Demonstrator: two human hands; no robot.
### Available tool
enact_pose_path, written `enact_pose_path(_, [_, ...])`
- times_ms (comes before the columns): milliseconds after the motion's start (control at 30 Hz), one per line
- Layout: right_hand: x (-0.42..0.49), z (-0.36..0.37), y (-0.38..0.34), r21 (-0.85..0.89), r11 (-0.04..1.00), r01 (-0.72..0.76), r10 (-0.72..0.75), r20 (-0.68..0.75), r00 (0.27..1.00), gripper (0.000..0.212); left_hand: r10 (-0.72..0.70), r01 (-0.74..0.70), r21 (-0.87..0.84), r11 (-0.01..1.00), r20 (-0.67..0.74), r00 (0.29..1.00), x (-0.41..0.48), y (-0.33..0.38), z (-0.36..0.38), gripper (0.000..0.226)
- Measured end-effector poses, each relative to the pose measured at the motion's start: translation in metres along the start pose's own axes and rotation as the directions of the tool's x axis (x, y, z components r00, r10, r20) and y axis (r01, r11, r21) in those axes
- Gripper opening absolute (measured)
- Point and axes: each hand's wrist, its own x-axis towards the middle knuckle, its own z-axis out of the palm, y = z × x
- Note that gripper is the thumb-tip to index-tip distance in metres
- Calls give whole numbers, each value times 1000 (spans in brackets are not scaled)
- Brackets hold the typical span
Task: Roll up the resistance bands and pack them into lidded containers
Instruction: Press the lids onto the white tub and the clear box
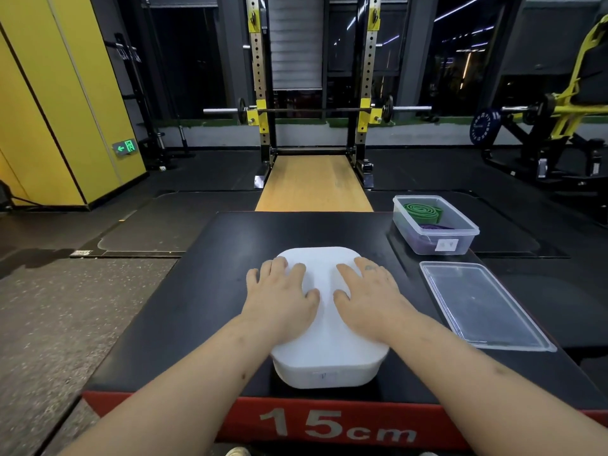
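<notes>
White plastic box, lid on, sits on the black platform, long axis running away from the person, whose left hand and right hand press flat on top, fingers straight, gripping nothing. Beyond it to the right, the clear tub holding a rolled green band and purple band stands uncovered. Its clear lid lies right of the box, nearer the right hand.
</notes>
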Motion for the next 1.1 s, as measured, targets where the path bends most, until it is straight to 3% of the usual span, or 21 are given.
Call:
enact_pose_path(100, [7, 8, 6, 38, 999, 7, -10, 76, 997, 63, 13, -7, -52, 999, 116, 993, 6, -6, 10, 62])
enact_pose_path(200, [7, 9, 8, 110, 994, 7, -16, 85, 996, 63, 29, -17, -81, 997, 145, 989, 10, -7, 13, 65])
enact_pose_path(300, [9, 7, 8, 104, 995, 0, -9, 87, 996, 62, 22, -11, -94, 995, 109, 994, 13, -7, 10, 61])
enact_pose_path(467, [27, -3, 3, -23, 1000, 12, -14, -81, 997, 50, 24, -26, -37, 999, -50, 998, 30, -8, 3, 38])
enact_pose_path(533, [37, -5, 2, -12, 999, 33, -34, -30, 999, 56, 38, -42, -49, 998, -80, 996, 40, -10, 5, 34])
enact_pose_path(633, [44, -5, 3, 45, 997, 61, -65, 82, 995, 62, 101, -98, -128, 987, 20, 995, 49, -15, 13, 46])
enact_pose_path(767, [46, -1, 6, 62, 996, 68, -75, 105, 992, 62, 146, -131, -118, 984, 127, 981, 55, -17, 15, 57])
enact_pose_path(900, [49, -1, 6, 44, 996, 79, -83, 91, 992, 61, 143, -127, -134, 983, 122, 982, 57, -18, 14, 54])
enact_pose_path(1100, [67, -5, 3, -88, 979, 186, -180, 75, 981, 61, 159, -156, -167, 974, 4, 987, 70, -17, 11, 29])
